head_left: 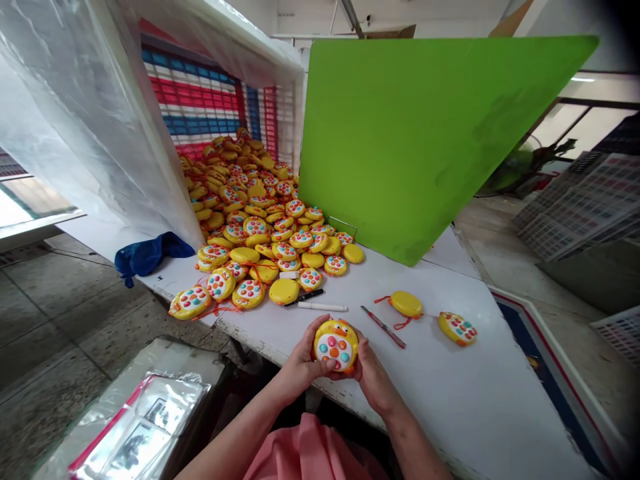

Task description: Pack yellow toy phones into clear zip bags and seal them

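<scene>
Both my hands hold one yellow duck-shaped toy [336, 344] with coloured round buttons, face up, over the near edge of the white table [450, 387]. My left hand [300, 363] grips its left side, thumb on the buttons. My right hand [373, 377] cups its right side. A large heap of the same yellow toys [250, 213] lies at the table's far left. Two more toys lie apart to the right: one face down with an orange cord [406, 303], one face up [457, 328].
A black marker [305, 297], a white pen [323, 307] and a red-handled tool [384, 327] lie just beyond my hands. A green board [415, 133] stands behind. Clear plastic sheeting [90, 120] hangs left, a blue cloth [147, 255] below it. Bagged printed sheets [135, 433] lie lower left.
</scene>
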`<state>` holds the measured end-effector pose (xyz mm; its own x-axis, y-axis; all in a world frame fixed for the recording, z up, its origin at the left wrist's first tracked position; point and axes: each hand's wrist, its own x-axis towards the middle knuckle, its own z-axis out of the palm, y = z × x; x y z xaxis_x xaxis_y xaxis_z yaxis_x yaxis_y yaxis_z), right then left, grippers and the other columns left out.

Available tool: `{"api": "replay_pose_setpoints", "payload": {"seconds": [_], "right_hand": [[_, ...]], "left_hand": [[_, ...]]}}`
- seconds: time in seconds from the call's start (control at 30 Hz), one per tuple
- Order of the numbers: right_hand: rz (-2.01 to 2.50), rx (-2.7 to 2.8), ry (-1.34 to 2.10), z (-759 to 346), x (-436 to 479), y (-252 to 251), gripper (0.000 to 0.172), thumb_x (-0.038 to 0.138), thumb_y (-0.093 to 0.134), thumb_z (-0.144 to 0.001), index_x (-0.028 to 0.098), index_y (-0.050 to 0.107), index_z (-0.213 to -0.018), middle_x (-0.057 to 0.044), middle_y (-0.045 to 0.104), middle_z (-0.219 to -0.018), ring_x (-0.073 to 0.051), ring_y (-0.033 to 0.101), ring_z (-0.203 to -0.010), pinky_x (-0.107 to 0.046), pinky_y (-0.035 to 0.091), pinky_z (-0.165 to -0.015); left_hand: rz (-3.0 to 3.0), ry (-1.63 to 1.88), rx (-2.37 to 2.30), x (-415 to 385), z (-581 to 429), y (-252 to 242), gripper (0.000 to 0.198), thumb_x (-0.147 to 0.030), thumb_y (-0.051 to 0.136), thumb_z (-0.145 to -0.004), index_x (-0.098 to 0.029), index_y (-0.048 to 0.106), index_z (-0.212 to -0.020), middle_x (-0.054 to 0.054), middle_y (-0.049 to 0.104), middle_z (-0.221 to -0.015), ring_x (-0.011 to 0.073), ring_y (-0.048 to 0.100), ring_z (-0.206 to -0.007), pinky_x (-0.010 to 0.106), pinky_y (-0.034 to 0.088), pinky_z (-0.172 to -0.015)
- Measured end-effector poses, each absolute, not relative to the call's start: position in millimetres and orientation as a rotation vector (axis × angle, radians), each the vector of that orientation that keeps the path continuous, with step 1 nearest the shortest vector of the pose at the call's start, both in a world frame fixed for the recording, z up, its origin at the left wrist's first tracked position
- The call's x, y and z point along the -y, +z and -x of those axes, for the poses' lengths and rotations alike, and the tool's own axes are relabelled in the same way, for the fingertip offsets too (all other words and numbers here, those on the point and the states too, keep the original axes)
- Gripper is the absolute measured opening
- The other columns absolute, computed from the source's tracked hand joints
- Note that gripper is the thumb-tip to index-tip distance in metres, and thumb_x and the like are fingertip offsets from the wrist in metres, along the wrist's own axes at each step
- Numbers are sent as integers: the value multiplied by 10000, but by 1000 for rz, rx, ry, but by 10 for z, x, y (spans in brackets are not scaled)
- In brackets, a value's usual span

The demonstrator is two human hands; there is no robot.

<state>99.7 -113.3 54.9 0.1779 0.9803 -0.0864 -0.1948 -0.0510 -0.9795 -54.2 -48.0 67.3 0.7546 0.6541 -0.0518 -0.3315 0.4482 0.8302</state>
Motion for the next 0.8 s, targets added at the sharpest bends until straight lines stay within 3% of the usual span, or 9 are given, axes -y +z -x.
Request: {"api": "replay_pose_setpoints", "payload": {"seconds": [0.17, 0.27, 0.37, 0.47, 0.53, 0.6, 0.67, 0.73, 0.8], "right_hand": [[1184, 996, 1243, -1042, 1104, 729, 555, 562, 352, -929, 279, 352, -1406, -92, 432, -1415, -236, 478, -1237, -431, 423, -1009], [1216, 1160, 1236, -1078, 1042, 815, 629, 527, 456, -905, 258, 278, -1445, -110, 392, -1442, -246, 451, -1265, -438, 405, -1030], [1339, 1427, 930, -1135, 951, 841, 888, 506, 665, -774, 285, 170, -1477, -101, 202, -1533, -278, 281, -1373, -474, 339, -1079], [1420, 1716, 531, -1184, 843, 842, 840, 460, 760, -687, 339, 350, -1411, -49, 170, -1546, -304, 177, -1404, -522, 227, -1125], [1386, 1714, 536, -1181, 770, 844, 610, 447, 692, -766, 328, 484, -1326, -50, 321, -1488, -293, 279, -1366, -512, 238, -1123], [1316, 1423, 792, -1136, 706, 844, 483, 502, 540, -865, 276, 521, -1291, -90, 487, -1364, -278, 463, -1239, -488, 385, -1036], [1196, 988, 1152, -1059, 655, 836, 534, 587, 360, -912, 217, 542, -1252, -127, 605, -1206, -264, 609, -1030, -448, 528, -840], [1041, 653, 1438, -974, 617, 822, 599, 633, 278, -912, 194, 580, -1188, -123, 675, -1049, -238, 660, -847, -387, 564, -665], [920, 507, 1581, -912, 589, 806, 589, 641, 315, -903, 186, 612, -1131, -103, 700, -953, -205, 665, -741, -327, 552, -588]], "left_hand": [[-860, 672, -502, 411, 477, 750, 633, -371, 673, -780, -256, 359, -1318, 107, 565, -1188, 230, 654, -844, 336, 558, -637], [-804, 766, -563, 347, 411, 766, 503, -387, 664, -782, -198, 456, -1200, 96, 608, -1109, 199, 649, -800, 312, 544, -660], [-778, 806, -580, 283, 373, 794, 518, -395, 678, -771, -206, 461, -1201, 86, 620, -1092, 209, 649, -823, 333, 537, -703], [-742, 770, -568, 218, 383, 849, 558, -479, 589, -830, -250, 404, -1304, 94, 605, -1153, 224, 642, -879, 378, 527, -748], [-799, 756, -525, 163, 408, 891, 584, -540, 511, -861, -263, 377, -1357, 102, 562, -1247, 237, 602, -1024, 399, 489, -863], [-967, 760, -525, 101, 431, 922, 655, -553, 562, -824, -252, 381, -1376, 105, 508, -1326, 251, 518, -1166, 396, 425, -969], [-1194, 774, -605, 41, 439, 932, 812, -490, 732, -696, -233, 380, -1380, 116, 476, -1354, 275, 480, -1199, 388, 409, -988], [-1377, 792, -723, -3, 429, 925, 938, -412, 829, -579, -212, 371, -1373, 124, 517, -1298, 281, 521, -1129, 378, 444, -935], [-1490, 817, -846, -32, 406, 911, 865, -423, 813, -595, -189, 409, -1323, 106, 595, -1161, 254, 574, -1006, 348, 478, -845]]}}
